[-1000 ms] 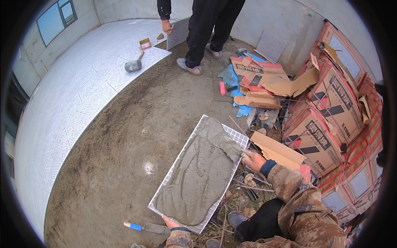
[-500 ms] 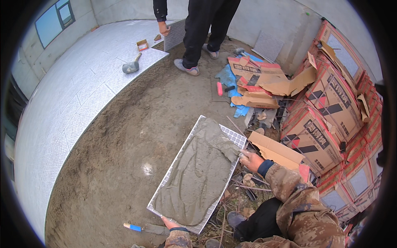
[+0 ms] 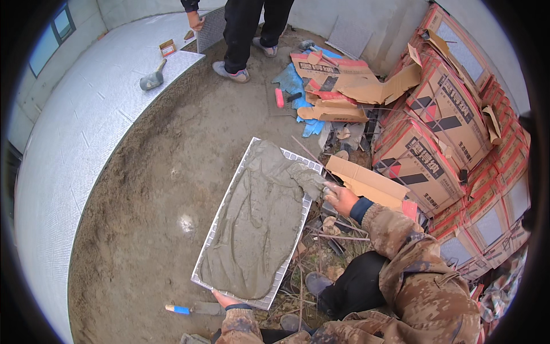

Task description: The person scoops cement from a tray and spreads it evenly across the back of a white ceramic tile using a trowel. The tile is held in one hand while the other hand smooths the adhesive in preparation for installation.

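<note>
A tile [image 3: 201,267] lies tilted in front of me, its gridded back up and a white rim showing round a thick grey layer of wet mortar [image 3: 252,223]. My right hand [image 3: 341,199] is closed round the handle of a trowel [image 3: 312,182] at the tile's right edge; mortar coats the blade, so its outline is hard to see. With my left hand [image 3: 225,298] I grip the tile's near edge, the fingers partly hidden beneath it. Beside that hand a second trowel or scraper with a blue and wooden handle [image 3: 180,309] lies on the ground.
White tiles [image 3: 74,149] cover the floor at left, with a rubber mallet [image 3: 152,80] on them. A co-worker [image 3: 243,34] stands ahead, one hand holding an upright tile [image 3: 211,31]. Tile cartons [image 3: 427,163] are stacked at right, near torn cardboard [image 3: 344,77] and an open carton [image 3: 366,180].
The whole view has shifted, so the scene sits higher and further left. My right hand and the trowel have moved slightly outward at the tile's right edge. My left hand stays at the near edge.
</note>
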Motion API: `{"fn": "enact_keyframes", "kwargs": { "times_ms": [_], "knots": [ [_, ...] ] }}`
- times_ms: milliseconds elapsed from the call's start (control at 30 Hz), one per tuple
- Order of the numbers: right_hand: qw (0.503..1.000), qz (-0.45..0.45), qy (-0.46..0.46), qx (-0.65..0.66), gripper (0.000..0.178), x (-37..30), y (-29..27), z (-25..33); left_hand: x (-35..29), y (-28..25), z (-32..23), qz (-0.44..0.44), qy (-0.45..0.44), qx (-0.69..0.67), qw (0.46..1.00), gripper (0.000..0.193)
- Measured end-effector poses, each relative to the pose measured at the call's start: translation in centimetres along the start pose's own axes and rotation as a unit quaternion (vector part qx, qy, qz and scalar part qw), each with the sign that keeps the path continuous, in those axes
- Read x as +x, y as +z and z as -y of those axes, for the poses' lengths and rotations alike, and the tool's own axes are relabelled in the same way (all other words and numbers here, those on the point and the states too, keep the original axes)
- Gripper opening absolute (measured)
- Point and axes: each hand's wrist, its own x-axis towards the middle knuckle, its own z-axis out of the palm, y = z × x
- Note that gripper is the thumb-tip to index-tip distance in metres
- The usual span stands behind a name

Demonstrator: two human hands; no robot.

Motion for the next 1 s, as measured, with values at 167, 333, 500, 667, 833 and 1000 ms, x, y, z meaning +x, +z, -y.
{"fn": "enact_keyframes", "kwargs": {
  "times_ms": [167, 333, 500, 667, 833, 1000],
  "knots": [
    [0.980, 0.153, 0.034, -0.124, 0.057, -3.2, -1.1, 0.3, -0.5, 0.0, -0.1, 0.021, -0.017, -0.016, 0.999, 0.071],
    [0.995, 0.073, 0.074, -0.004, 0.055, -2.9, -2.4, 0.9, -0.3, 0.3, -0.2, -0.019, -0.007, 0.013, 1.000, 0.072],
    [0.965, 0.105, 0.159, 0.178, 0.053, -1.7, -3.3, 1.2, -1.3, 0.9, -0.7, 0.011, -0.017, -0.005, 1.000, 0.073],
    [0.998, -0.046, 0.050, -0.001, 0.053, 5.5, -3.0, -0.2, -2.0, 1.7, -1.4, -0.020, -0.022, 0.005, 1.000, 0.074],
    [0.997, -0.033, 0.022, -0.071, 0.054, 11.4, -3.6, 1.2, -1.7, 1.3, -1.2, -0.029, -0.034, 0.016, 0.999, 0.077],
    [0.996, 0.012, 0.032, -0.079, 0.054, 15.2, -2.6, 4.1, -1.2, 0.9, -0.7, -0.030, -0.013, 0.018, 0.999, 0.076]
  ]
}}
